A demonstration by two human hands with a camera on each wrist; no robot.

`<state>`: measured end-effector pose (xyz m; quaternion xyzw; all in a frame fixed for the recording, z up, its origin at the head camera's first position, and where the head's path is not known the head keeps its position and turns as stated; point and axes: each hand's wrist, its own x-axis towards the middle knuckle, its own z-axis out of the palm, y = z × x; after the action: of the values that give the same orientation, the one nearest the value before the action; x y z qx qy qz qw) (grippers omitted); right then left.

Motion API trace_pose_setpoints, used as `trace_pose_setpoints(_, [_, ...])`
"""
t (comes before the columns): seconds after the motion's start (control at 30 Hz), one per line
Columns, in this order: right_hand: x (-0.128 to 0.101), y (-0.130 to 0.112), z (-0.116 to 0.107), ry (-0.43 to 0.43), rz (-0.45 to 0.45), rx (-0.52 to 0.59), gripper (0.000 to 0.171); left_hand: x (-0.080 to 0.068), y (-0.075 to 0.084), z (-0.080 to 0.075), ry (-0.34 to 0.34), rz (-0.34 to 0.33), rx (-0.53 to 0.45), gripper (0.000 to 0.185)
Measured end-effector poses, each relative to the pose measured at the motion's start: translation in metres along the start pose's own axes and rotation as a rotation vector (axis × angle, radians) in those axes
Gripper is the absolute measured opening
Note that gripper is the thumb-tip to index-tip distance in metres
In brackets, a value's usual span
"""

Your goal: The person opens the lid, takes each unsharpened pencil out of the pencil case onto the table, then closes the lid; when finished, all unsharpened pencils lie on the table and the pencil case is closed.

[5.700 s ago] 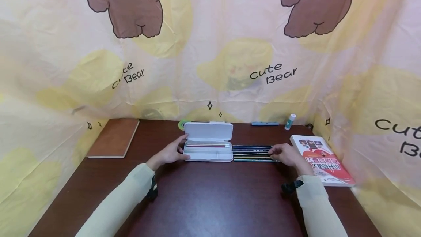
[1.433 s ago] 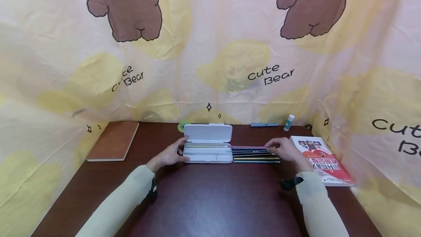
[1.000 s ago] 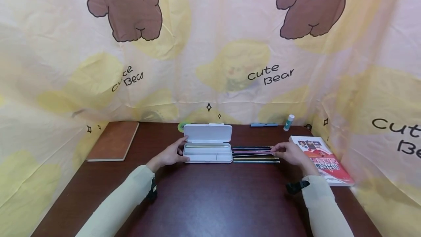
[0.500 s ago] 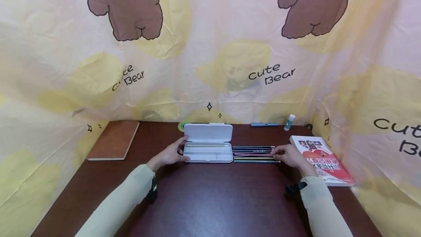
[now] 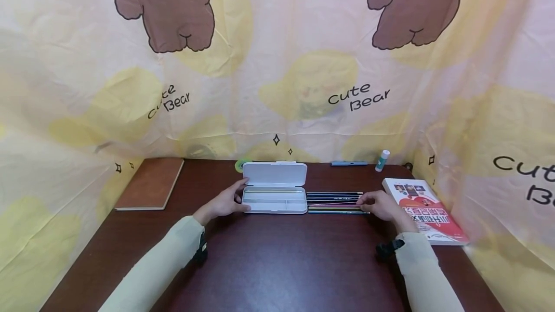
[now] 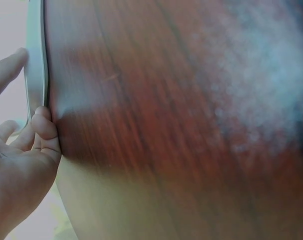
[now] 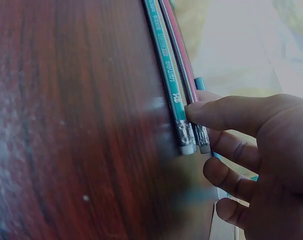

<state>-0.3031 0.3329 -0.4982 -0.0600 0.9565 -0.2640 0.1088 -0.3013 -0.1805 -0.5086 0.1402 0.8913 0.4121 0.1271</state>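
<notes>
1. Since the shot a bit over a second back, the pink pencil has come down: it was held up in the air, bridging from the case toward the right hand, and now it lies flat in the row of pencils on the table. The red one that sat in the case several seconds ago is gone from it; a pale pencil lies in the back slot now

2. The key relation: the pencils lie side by side just right of the pencil case, long axes running left to right, eraser ends pointing at the right hand. That hand sits right at those ends, so it's way nearer than the left one

3. Right fingers: loosely curled, not clamped. In the wrist view the index fingertip rests on top of the pencils near the metal ferrules, beside the teal pencil. I can't see a thumb under anything, so it reads as touching or pressing, not a real pinch

4. Left hand: parked at the left end of the open case. The fingers are bent gently against its edge with the thumb up by the rim, steadying it and not lifting it

5. The case lid stands open toward the back wall. A book lies just right of the right hand, touching nothing
</notes>
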Motion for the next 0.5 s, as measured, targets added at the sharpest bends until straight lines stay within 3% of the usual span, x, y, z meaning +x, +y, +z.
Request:
trace_pose_setpoints(0.2, [0.0017, -0.0029, 0.0023, 0.010, 0.045, -0.015, 0.010, 0.0002, 0.0003, 0.0005, -0.005, 0.000, -0.004, 0.096])
trace_pose_setpoints(0.5, [0.0017, -0.0061, 0.0024, 0.020, 0.044, -0.008, 0.014, 0.0005, -0.0004, -0.0006, -0.004, -0.001, 0.003, 0.097])
